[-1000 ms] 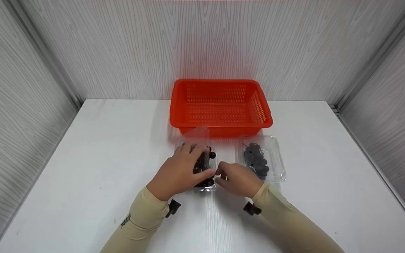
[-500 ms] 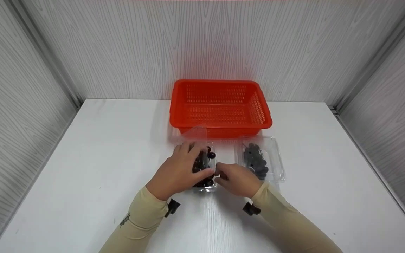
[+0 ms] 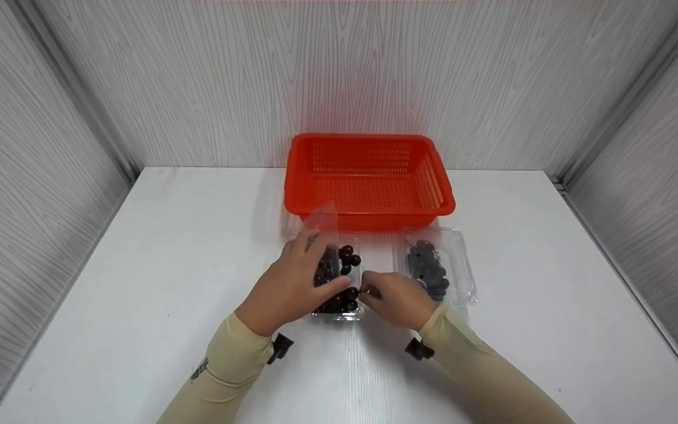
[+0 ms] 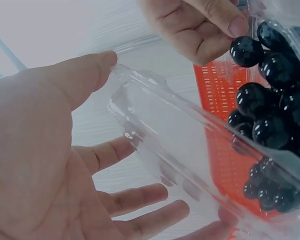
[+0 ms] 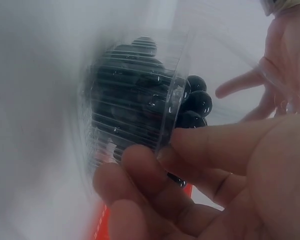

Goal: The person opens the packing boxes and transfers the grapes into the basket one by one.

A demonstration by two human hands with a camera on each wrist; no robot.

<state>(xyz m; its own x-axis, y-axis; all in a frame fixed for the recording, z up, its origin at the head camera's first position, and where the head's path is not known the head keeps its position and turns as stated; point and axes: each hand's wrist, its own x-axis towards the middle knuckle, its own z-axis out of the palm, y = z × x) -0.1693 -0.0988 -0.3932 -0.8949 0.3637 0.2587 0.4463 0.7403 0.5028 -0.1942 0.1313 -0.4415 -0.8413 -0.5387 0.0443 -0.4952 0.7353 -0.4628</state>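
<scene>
A clear plastic clamshell box [image 3: 339, 317] of glossy dark grapes [image 3: 346, 300] stands between my hands, its lid [image 3: 321, 219] tilted up on the left. My left hand [image 3: 289, 286] is spread at this lid. In the left wrist view, the thumb tip meets a corner of the lid [image 4: 165, 120], and the nearly straight fingers [image 4: 140, 197] lie along its other side. On the box's right side, my right hand [image 3: 399, 299] pinches the rim between thumb and curled fingers. The right wrist view has the box's ribbed wall [image 5: 125, 95] close to those fingertips.
Behind the box stands a red perforated plastic basket [image 3: 368, 221]. To the right of my right hand lies a second clear box [image 3: 464, 265] with dark grapes [image 3: 428, 272] that look greyish. Wood-grain panels enclose the white tabletop [image 3: 186, 247].
My left hand has shifted slightly left, and the lid has swung up and left with it. More grapes show in the box. The right hand stays at the rim.
</scene>
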